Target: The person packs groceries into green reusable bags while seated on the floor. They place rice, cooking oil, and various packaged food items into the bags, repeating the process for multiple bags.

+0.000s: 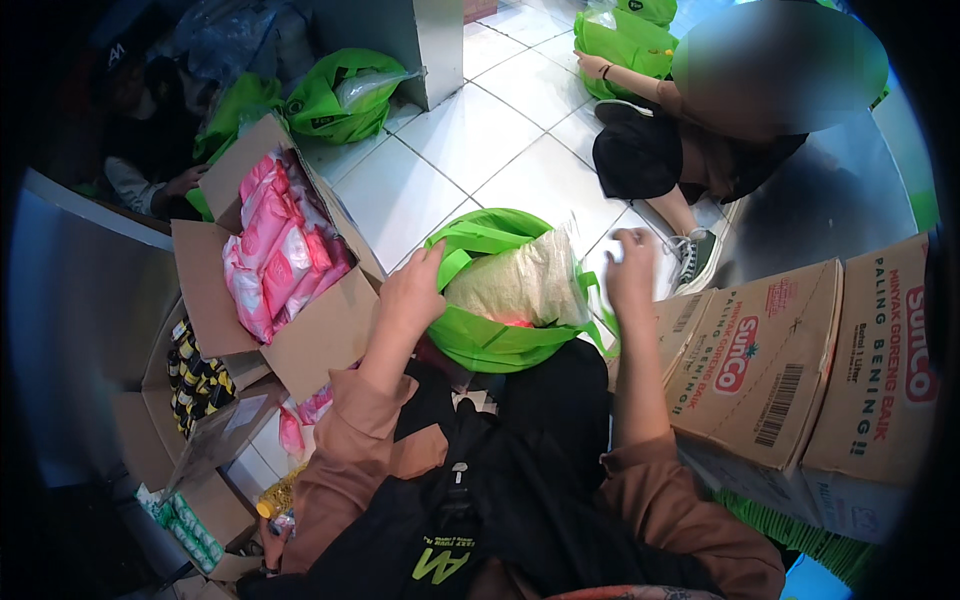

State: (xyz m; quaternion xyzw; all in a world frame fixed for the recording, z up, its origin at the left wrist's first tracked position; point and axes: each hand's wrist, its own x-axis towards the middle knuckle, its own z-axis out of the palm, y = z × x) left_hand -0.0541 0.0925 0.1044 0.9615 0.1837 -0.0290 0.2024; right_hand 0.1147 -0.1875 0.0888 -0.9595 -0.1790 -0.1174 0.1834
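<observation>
A green cloth shopping bag (480, 345) rests upright by my knees, its mouth wide. Inside lies a clear plastic pack of pale grain (520, 280), probably rice, with a bit of something pink-red below it. My left hand (412, 288) is closed on the bag's left rim, by the handle. At the bag's right side, my right hand (633, 270) is raised beside the other handle, slightly blurred. Its fingers are loosely bent and apart, with nothing visible in them.
An opened carton of pink packs (285, 260) stands left, beside a carton of black-yellow items (195, 375). Stacked brown cartons (750, 360) rise at right. Another person's hand (272, 540) is by a yellow bottle (275, 497). A person (700, 150) sits ahead with green bags.
</observation>
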